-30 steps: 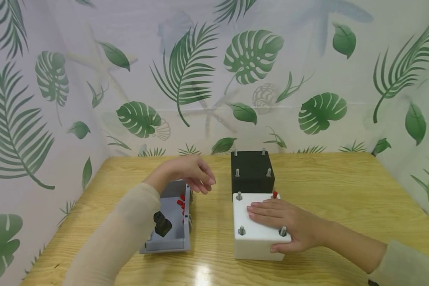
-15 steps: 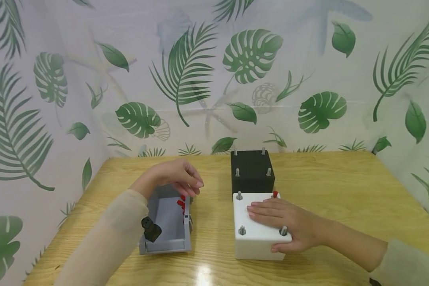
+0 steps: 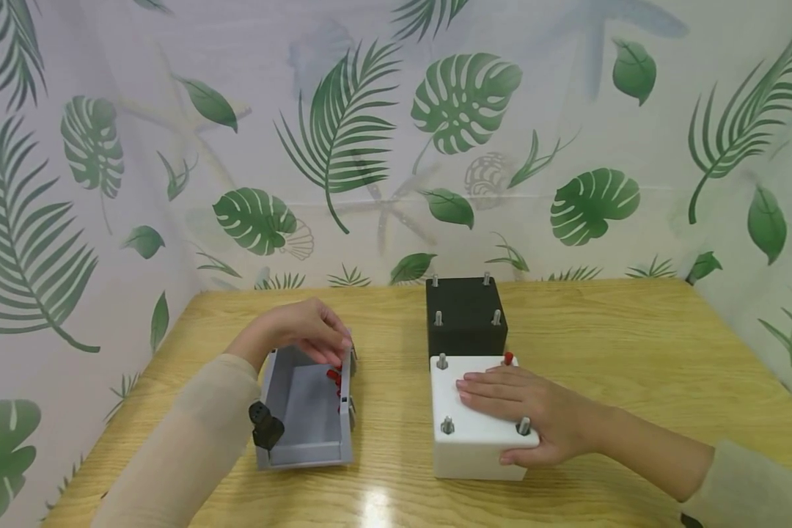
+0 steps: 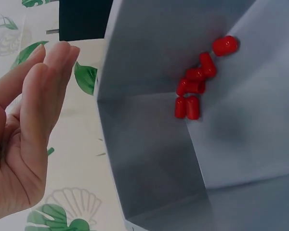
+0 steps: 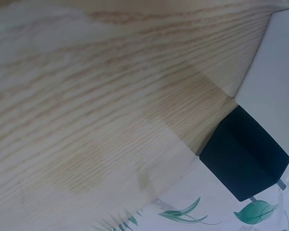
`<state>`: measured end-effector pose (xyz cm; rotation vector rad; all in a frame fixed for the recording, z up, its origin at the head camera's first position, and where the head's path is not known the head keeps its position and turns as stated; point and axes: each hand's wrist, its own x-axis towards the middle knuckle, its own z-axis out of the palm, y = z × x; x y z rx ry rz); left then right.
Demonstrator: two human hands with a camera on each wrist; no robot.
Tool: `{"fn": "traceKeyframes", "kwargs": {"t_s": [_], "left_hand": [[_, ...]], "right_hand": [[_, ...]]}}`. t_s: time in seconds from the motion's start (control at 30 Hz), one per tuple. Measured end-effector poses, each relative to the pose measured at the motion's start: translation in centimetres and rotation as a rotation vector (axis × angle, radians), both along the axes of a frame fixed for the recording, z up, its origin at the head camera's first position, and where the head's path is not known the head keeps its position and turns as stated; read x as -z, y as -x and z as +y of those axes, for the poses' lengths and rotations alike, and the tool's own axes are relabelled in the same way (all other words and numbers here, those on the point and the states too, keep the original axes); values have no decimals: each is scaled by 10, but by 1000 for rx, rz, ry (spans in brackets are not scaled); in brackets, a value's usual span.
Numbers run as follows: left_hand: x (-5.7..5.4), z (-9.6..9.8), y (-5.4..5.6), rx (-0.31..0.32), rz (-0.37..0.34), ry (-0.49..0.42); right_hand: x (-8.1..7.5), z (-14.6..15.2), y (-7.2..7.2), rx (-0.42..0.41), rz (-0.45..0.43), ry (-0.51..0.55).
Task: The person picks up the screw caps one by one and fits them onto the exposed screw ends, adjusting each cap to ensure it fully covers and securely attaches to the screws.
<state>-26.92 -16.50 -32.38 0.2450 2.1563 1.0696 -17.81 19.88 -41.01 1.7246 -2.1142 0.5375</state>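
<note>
My left hand (image 3: 306, 330) hovers over the far end of a grey open bin (image 3: 312, 455), its fingertips right by the bin's right wall. Nothing shows between its nearly straight fingers (image 4: 36, 101) in the left wrist view. Inside the bin, several small red caps (image 4: 195, 86) lie along one wall. On the right, my right hand (image 3: 541, 411) rests flat on top of a white box (image 3: 478, 458), thumb against its side. Bare metal bolts (image 3: 446, 425) stick up at three of the box's corners. A red cap (image 3: 508, 358) sits on the far right one.
Directly behind the white box stands a black box (image 3: 465, 308) with metal bolts at its top corners. Both boxes stand on a wooden table (image 3: 594, 330), to the right of the bin. A leaf-patterned cloth (image 3: 383, 147) hangs behind and at the sides.
My left hand has moved left and slightly down, from beyond the bin's right side to over its far end. The right hand has stayed on the white box.
</note>
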Motion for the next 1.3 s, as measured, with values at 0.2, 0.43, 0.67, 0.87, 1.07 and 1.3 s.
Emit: {"fn": "traceKeyframes", "kwargs": {"t_s": [0.2, 0.43, 0.67, 0.87, 1.07, 1.3], "left_hand": [[7, -11, 5, -21, -9, 21], [14, -14, 6, -23, -11, 86], [19, -13, 5, -14, 4, 118], [22, -11, 4, 16, 12, 135], [28, -10, 2, 10, 35, 140], [36, -5, 1, 24, 44, 176]], "right_hand": [[0, 0, 0, -3, 11, 7], [-1, 0, 1, -7, 12, 22], [-1, 0, 2, -17, 25, 16], [0, 1, 1, -9, 22, 6], [0, 1, 2, -16, 27, 9], [0, 1, 2, -20, 30, 17]]}}
